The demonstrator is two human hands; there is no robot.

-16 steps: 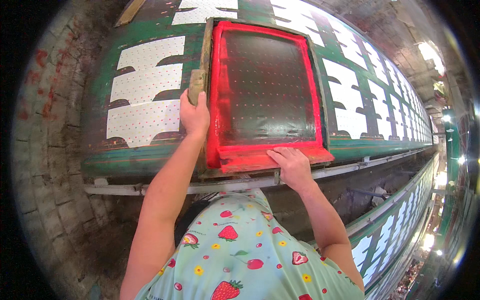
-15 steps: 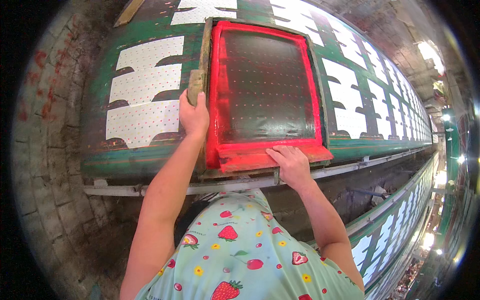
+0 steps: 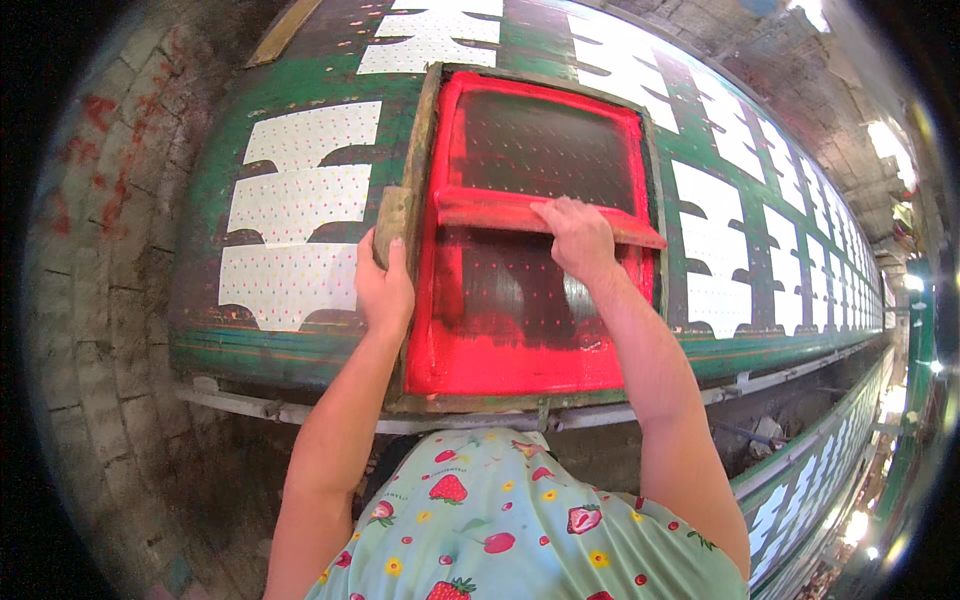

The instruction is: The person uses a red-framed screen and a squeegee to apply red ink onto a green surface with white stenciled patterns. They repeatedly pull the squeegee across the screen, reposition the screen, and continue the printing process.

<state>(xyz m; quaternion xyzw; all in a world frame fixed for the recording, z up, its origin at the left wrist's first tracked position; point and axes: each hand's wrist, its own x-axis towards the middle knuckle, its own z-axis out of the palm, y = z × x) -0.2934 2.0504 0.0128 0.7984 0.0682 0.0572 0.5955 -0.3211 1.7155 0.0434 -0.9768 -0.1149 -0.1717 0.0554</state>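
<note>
A wood-edged printing screen (image 3: 510,362) lies on the long green table, its mesh bordered with bright red ink. My right hand (image 3: 580,238) is closed over the top of a wide, red-stained squeegee (image 3: 490,212), which lies across the middle of the mesh. Red ink streaks the near part of the screen, and rows of small dots show in the dark mesh. At the frame's left side, my left hand (image 3: 385,285) grips a wooden block handle (image 3: 392,225) fixed to the frame.
White dotted fabric pieces (image 3: 290,275) lie left of the screen; more pieces (image 3: 710,250) run in rows to the right. A metal rail (image 3: 590,418) follows the green table's (image 3: 330,355) near edge. A second table (image 3: 800,500) stands at lower right, a brick wall (image 3: 100,250) at left.
My right hand has pushed the squeegee from the near edge of the screen to its middle, away from me. The left hand keeps its hold on the block.
</note>
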